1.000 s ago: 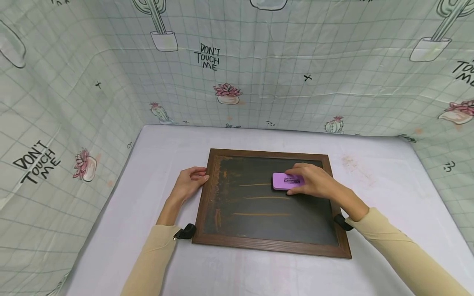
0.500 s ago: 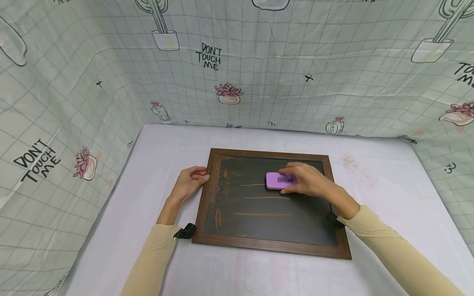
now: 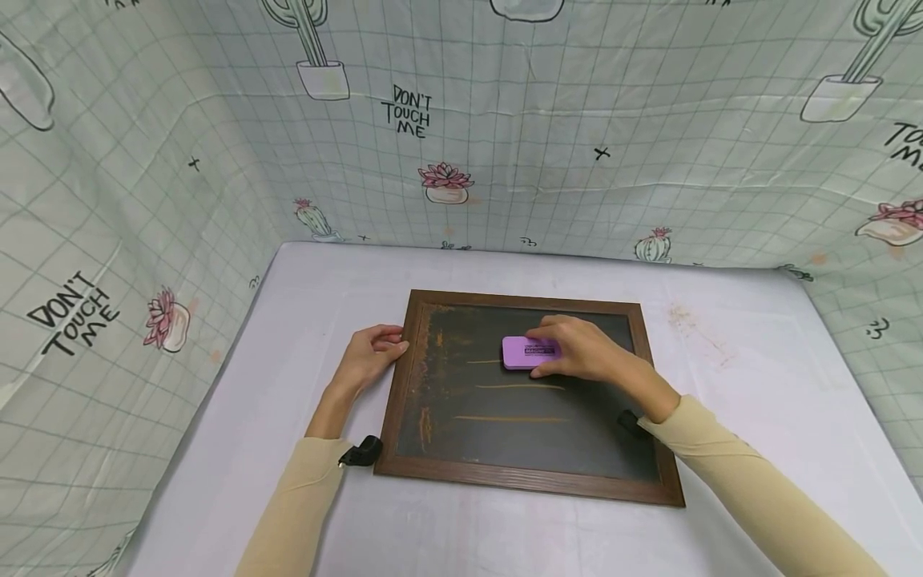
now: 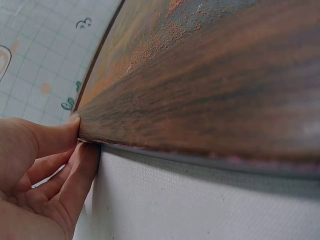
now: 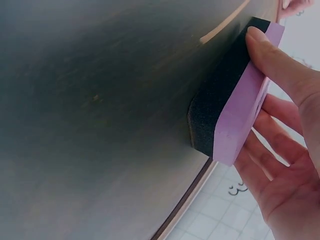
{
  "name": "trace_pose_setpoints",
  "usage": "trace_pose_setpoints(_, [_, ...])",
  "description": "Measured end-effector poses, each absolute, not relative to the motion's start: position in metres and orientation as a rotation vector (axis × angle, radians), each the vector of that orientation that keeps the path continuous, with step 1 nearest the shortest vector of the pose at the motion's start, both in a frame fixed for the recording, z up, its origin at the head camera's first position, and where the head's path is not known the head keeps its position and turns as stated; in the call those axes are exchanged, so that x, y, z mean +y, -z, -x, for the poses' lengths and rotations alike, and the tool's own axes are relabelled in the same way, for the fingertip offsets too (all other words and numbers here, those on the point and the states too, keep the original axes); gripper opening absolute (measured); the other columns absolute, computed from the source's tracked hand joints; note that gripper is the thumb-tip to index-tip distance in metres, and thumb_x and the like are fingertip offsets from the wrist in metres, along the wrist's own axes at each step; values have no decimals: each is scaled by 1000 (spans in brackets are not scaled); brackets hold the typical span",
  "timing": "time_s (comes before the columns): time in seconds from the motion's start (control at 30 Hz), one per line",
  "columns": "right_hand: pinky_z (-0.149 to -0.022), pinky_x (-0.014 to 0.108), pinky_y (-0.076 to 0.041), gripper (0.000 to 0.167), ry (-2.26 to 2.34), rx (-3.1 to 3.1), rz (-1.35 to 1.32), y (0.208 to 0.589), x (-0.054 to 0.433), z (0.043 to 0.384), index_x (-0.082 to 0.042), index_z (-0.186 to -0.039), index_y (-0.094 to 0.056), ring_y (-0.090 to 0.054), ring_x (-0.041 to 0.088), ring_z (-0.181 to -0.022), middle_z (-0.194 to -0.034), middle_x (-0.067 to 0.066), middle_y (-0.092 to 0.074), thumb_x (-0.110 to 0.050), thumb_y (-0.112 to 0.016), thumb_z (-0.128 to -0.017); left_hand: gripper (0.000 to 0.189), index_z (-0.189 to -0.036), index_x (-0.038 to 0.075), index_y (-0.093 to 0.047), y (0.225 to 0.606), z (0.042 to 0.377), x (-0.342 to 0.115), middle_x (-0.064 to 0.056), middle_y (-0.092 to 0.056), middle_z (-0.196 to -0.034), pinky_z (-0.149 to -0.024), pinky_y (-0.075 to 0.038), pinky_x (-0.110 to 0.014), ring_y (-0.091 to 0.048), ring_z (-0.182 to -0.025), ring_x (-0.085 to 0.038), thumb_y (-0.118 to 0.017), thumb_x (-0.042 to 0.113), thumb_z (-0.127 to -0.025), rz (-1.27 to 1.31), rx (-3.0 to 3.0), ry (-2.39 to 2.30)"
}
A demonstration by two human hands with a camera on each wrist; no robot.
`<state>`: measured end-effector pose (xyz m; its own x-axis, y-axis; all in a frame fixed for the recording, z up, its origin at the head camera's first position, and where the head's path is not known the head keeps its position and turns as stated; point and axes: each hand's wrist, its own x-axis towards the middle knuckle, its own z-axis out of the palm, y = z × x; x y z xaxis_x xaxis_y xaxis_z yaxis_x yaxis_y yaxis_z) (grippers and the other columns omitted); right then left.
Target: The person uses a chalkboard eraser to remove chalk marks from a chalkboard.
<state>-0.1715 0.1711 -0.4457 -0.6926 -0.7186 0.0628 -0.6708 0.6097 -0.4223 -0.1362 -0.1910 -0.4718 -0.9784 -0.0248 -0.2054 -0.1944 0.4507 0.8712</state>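
Observation:
A wood-framed chalkboard [image 3: 526, 482] lies on the table. My left hand [image 3: 365, 357] pinches the left side of its frame; in the left wrist view the thumb [image 4: 57, 137] is at the edge, other fingers just below. My right hand [image 3: 580, 349] grips a purple chalkboard eraser [image 3: 517, 353] between thumb and fingers. The eraser's black felt [image 5: 205, 120] faces the board in the right wrist view. Its left end overlaps the top orange chalk line [image 3: 483, 362]. Two longer chalk lines, a middle one [image 3: 512, 387] and a lower one [image 3: 508, 418], run below it.
Orange chalk smears [image 3: 425, 429] mark the board's left side. Chalk dust [image 3: 692, 324] stains the white tablecloth [image 3: 757, 361] right of the board. A printed grid curtain [image 3: 534, 104] surrounds the table at the back and sides. Black wrist cameras [image 3: 360, 451] sit at both cuffs.
My right hand has slid the eraser leftward along the top chalk line, covering more of the line's right part. My left hand has stayed at the frame.

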Motion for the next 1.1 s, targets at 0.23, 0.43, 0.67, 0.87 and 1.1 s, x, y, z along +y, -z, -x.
trace_pose_setpoints(0.23, [-71, 33, -45, 58, 617, 2703, 1206, 445, 160, 172, 2, -123, -73, -51, 13, -78, -97, 4, -65, -32, -91, -79, 38, -132, -8, -63, 472, 136, -190, -21, -66, -118, -86, -50, -32, -66, -102, -32, -70, 6, -98, 203, 2530, -1554])
trace_pose_setpoints(0.43, [-71, 34, -47, 57, 613, 2686, 1241, 445, 150, 174, 1, -123, -73, -52, 14, -80, -99, 6, -66, -32, -90, -80, 37, -132, -8, -63, 473, 137, -191, -22, -66, -118, -86, -51, -32, -66, -102, -32, -69, 6, -98, 191, 2546, -1545])
trace_pose_setpoints(0.67, [-70, 32, -46, 56, 607, 2674, 1288, 445, 137, 175, 1, -123, -73, -51, 14, -79, -98, 5, -64, -32, -90, -81, 37, -131, -9, -63, 471, 137, -190, -23, -66, -117, -85, -50, -29, -66, -103, -32, -69, 6, -98, 190, 2541, -1561])
trace_pose_setpoints(0.87, [-72, 34, -48, 57, 600, 2666, 1289, 443, 127, 175, 1, -123, -73, -53, 14, -80, -101, 7, -66, -33, -90, -81, 37, -132, -8, -63, 470, 137, -189, -22, -67, -117, -86, -50, -30, -66, -103, -32, -70, 7, -98, 184, 2548, -1559])
trace_pose_setpoints(1.1, [-72, 33, -47, 58, 583, 2641, 1284, 442, 116, 175, 1, -124, -73, -52, 15, -81, -100, 7, -65, -33, -90, -80, 38, -131, -8, -63, 474, 136, -189, -22, -67, -116, -84, -49, -30, -66, -103, -33, -70, 9, -98, 175, 2578, -1534])
